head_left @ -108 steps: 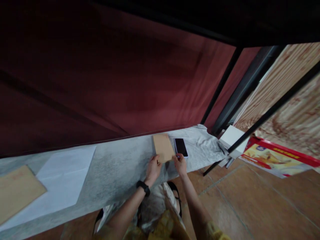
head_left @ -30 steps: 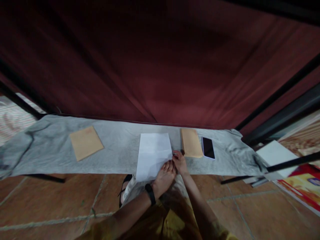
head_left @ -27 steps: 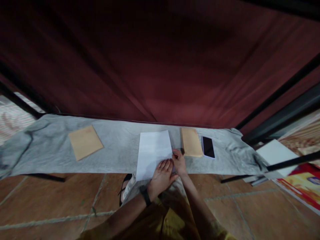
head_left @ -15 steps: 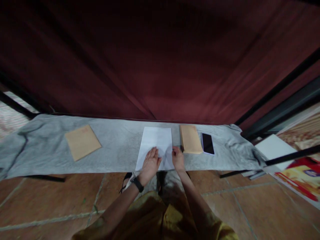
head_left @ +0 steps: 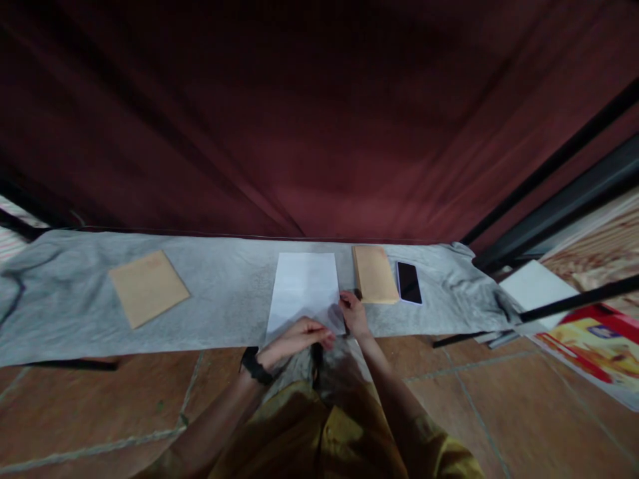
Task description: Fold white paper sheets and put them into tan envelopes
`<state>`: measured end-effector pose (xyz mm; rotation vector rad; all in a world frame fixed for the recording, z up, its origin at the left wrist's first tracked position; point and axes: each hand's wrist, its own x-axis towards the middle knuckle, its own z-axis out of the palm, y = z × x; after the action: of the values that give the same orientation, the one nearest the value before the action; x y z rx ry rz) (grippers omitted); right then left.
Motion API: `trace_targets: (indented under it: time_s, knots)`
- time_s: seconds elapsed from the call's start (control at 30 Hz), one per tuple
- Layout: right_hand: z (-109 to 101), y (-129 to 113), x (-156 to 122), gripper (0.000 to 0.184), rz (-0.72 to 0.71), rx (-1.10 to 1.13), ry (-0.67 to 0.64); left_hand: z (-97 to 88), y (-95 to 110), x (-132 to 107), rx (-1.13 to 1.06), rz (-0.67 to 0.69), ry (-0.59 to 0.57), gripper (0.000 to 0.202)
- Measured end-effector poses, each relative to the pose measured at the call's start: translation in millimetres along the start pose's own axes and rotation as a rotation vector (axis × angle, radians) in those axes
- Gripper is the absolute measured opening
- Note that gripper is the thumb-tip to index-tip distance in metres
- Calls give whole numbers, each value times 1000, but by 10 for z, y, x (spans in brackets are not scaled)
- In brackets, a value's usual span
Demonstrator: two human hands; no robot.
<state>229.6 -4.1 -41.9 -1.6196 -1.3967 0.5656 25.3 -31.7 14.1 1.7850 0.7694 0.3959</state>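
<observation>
A white sheet of paper (head_left: 303,286) lies flat on the grey cloth, near the table's front edge. My left hand (head_left: 302,336), with a dark band at the wrist, is over the paper's near edge, turned sideways with fingers extended toward the right and somewhat blurred. Beside the paper's right edge, my right hand (head_left: 355,316) has its fingers curled together; what they hold, if anything, is hidden. A small dark patch shows by its fingertips. Just right of that hand lies a stack of brown envelopes (head_left: 375,274).
A phone (head_left: 409,283) lies right of the stack. Another brown envelope (head_left: 148,287) rests at the left on the grey cloth (head_left: 224,293). A dark red curtain (head_left: 309,133) hangs behind the table. Black metal bars (head_left: 559,159) and a red and yellow box (head_left: 599,342) are at the right.
My left hand has lifted from flat on the paper, moved toward me and turned sideways. My right hand stays at the paper's right edge. The view has shifted slightly.
</observation>
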Motion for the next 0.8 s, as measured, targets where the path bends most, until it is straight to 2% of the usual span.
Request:
trace_targets:
  time_s: [0.07, 0.13, 0.17, 0.23, 0.33, 0.43, 0.57, 0.63, 0.7, 0.8]
  knots:
    - [1, -2, 0, 25, -1, -11, -8, -126, -55, -79, 65, -36, 251, 46]
    - [-9, -18, -10, 26, -2, -31, -16, -253, -167, -110, 277, -54, 561, 45]
    - [-22, -32, -19, 27, -4, -43, -21, -299, -234, -115, 402, -72, 668, 46]
    - [-61, -74, -42, 28, -12, -71, -27, -333, -362, -114, 643, -128, 760, 51]
    - [-111, -193, -72, 31, -32, -135, -11, -249, -469, -86, 898, -182, 737, 55]
    - [-50, -385, -68, 35, -115, -263, 2, -130, -454, 2, 995, -156, 687, 55]
    - [248, -642, -30, 42, -302, -291, -131, -98, -370, 175, 1035, -52, 551, 55]
    - [412, -704, -22, 45, -347, -335, -194, -130, -354, 241, 1052, -19, 472, 57]
    - [528, -707, -26, 45, -365, -397, -228, -169, -363, 277, 1062, -27, 428, 58]
    - [591, -636, -43, 46, -386, -485, -232, -222, -399, 282, 1065, -64, 418, 57]
